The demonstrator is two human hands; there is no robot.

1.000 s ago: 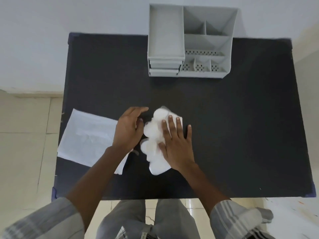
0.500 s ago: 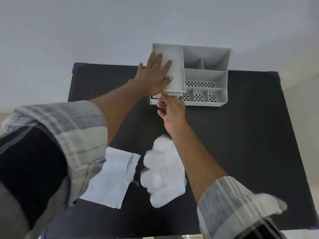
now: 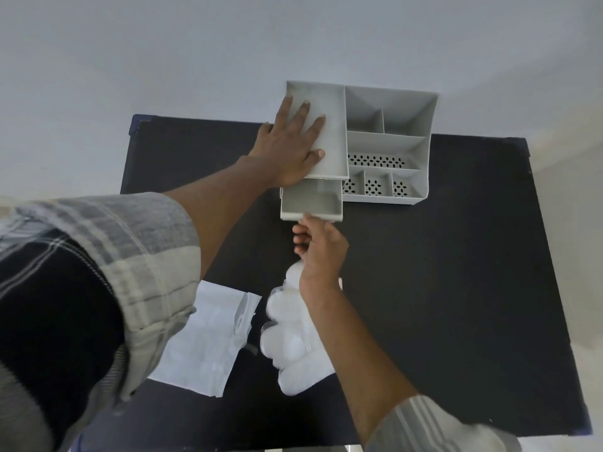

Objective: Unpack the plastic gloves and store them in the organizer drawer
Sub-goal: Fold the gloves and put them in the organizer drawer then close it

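A grey plastic organizer [image 3: 408, 138] stands at the far edge of the black table [image 3: 456, 272]. Its drawer [image 3: 310, 203] on the left side is pulled partly out toward me and looks empty. My left hand [image 3: 290, 148] lies flat, fingers spread, on the organizer's top left tray. My right hand [image 3: 321, 252] is just in front of the drawer, fingers curled at its front edge. A stack of translucent white plastic gloves [image 3: 293, 340] lies on the table under my right forearm. The flat white packaging bag [image 3: 208, 340] lies to the left of the gloves.
The organizer's right half has several open compartments, some with perforated bottoms [image 3: 375, 161]. A pale wall rises behind the table. Tiled floor [image 3: 587, 353] shows past the table's right edge.
The drawer has slid out toward me, drawn by my right hand. My left hand stays pressed on the organizer's top. One second ago both hands were on the gloves.
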